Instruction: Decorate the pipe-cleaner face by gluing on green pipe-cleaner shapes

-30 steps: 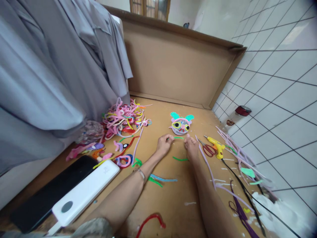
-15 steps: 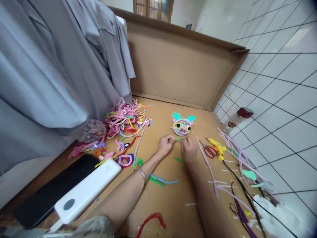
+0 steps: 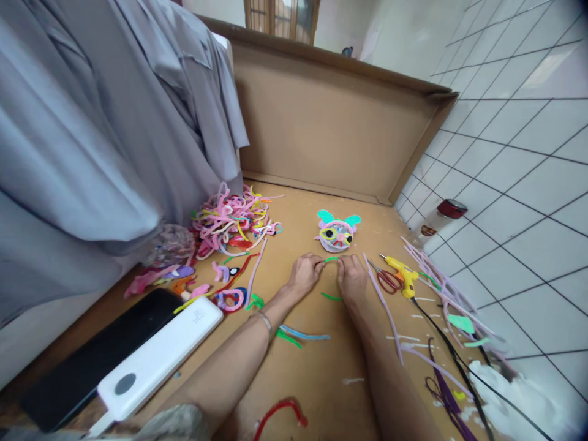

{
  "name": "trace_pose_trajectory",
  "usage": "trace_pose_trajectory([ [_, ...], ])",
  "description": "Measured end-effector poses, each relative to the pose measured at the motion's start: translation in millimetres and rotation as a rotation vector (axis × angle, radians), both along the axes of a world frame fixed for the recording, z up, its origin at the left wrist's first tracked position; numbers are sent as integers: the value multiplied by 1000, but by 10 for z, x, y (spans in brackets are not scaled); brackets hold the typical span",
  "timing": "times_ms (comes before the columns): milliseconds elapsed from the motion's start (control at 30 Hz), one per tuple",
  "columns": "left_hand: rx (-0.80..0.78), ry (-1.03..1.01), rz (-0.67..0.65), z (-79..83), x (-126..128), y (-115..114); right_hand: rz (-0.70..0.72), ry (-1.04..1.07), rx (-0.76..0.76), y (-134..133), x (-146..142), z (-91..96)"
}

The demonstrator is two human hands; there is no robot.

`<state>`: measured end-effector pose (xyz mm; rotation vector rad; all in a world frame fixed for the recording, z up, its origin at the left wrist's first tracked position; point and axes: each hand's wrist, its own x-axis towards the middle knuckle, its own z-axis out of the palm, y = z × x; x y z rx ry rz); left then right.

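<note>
A short green pipe cleaner [image 3: 331,260] is stretched between my two hands, bowed slightly upward. My left hand [image 3: 307,274] pinches its left end, and my right hand [image 3: 353,278] pinches the right end. Just beyond them sits a small animal-face craft [image 3: 337,236] with teal ears, yellow-rimmed black eyes and a pink rim. Another green pipe cleaner piece [image 3: 331,296] lies on the cardboard between my wrists. Nearer to me, a blue pipe cleaner [image 3: 305,335] lies beside green ones, partly under my left forearm.
A tangled pile of pipe cleaners [image 3: 229,220] lies at the left, behind a white power bank [image 3: 160,358] and a black slab [image 3: 101,361]. Red-handled scissors [image 3: 389,280] and a yellow glue gun [image 3: 402,274] with a trailing cord lie right. A red-lidded jar [image 3: 441,219] stands by the tiled wall.
The green pipe cleaner between my fingers now arches upward and shows more clearly. My hands have barely shifted; the whole view has moved slightly.
</note>
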<state>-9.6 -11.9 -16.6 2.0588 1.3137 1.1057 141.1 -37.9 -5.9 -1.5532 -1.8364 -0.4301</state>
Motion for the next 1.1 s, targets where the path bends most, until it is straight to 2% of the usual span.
trace_pose_trajectory([
  [300, -70, 59, 124, 93, -7, -58, 69, 154, -61, 25, -10, -27],
  [467, -57, -21, 166, 109, -12, -66, 106, 308, -106, 53, -4, -32],
  [567, -80, -120, 169, 98, -4, -52, 99, 481, -182, 58, -12, -36],
  [767, -255, -444, 94, 44, 52, 28, 238, 1060, -367, 82, -74, -57],
  [833, -333, -540, 33, 43, 63, 49, 290, 1228, -428, 93, -88, -38],
  [967, -418, -640, -117, 56, 49, 64, 372, 1360, -549, 92, -80, 35],
  [1100, -430, -649, -187, 36, 15, 83, 375, 1383, -619, 80, -58, 66],
])
